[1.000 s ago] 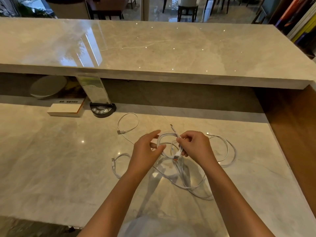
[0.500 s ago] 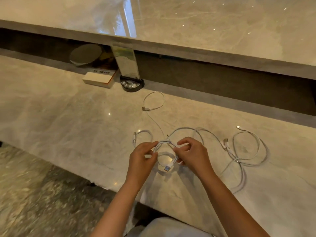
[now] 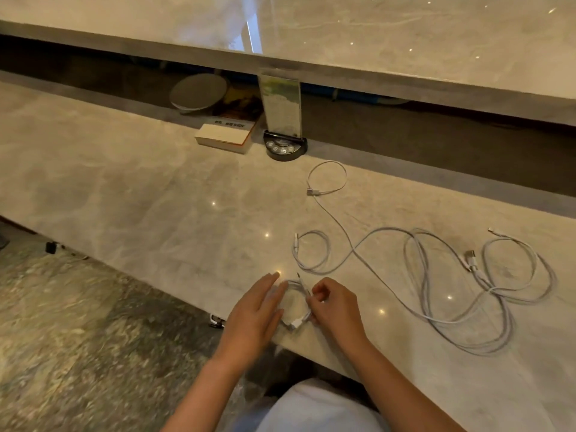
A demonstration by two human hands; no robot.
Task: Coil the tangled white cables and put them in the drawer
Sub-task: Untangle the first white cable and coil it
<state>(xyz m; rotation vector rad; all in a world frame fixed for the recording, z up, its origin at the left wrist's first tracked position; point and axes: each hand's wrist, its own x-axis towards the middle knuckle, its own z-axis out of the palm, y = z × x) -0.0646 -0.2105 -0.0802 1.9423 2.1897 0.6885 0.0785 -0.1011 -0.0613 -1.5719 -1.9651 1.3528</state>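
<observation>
My left hand [image 3: 255, 319] lies flat beside a small coiled white cable [image 3: 294, 307], fingers straight and together, their tips at the coil's left edge. It grips nothing. My right hand [image 3: 335, 310] sits on the coil's other side, fingers curled, thumb and forefinger pinching the strands at the right rim. The coil rests on the marble counter [image 3: 140, 194], close to its near edge. One plug end pokes up from the top of the coil, another lies at the bottom.

The remaining loose white cables [image 3: 436, 275] sprawl to the right on the same counter, well apart from my hands: a small loop just beyond the coil, a long strand running back to a far loop with a plug, and a larger tangle of overlapping loops at far right.

At the counter's back edge stand a clear sign holder [image 3: 282, 104] on a black base, a box [image 3: 224, 137] just left of it, and a round disc [image 3: 198, 92] leaning in the recess behind. No drawer is in view. Blur softens my left hand.
</observation>
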